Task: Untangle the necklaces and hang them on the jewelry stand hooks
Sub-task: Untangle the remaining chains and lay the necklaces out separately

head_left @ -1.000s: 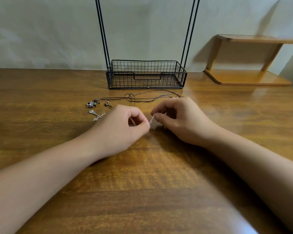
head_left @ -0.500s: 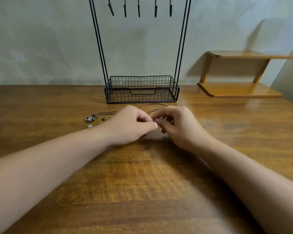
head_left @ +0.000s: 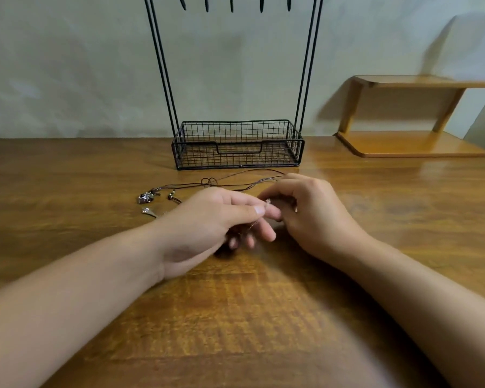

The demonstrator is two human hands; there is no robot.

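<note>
My left hand (head_left: 216, 219) and my right hand (head_left: 305, 211) meet at the table's middle, and both pinch a thin silver chain (head_left: 267, 203) between fingertips. The chain's silver pendant (head_left: 148, 211) lies on the wood to the left. A dark cord necklace (head_left: 235, 183) with a knot stretches behind my hands, its small metal charm (head_left: 145, 198) at the left end. The black wire jewelry stand (head_left: 237, 144) rises at the back, with several hooks (head_left: 231, 4) along its top bar.
The wooden table (head_left: 249, 317) spreads toward me. A small two-tier wooden shelf (head_left: 412, 144) sits at the back right against the pale wall. The stand's basket base holds nothing I can see.
My head tilted up, so the stand's hooks came into view. My hands drew closer together, and my left hand's lower fingers have uncurled below the chain.
</note>
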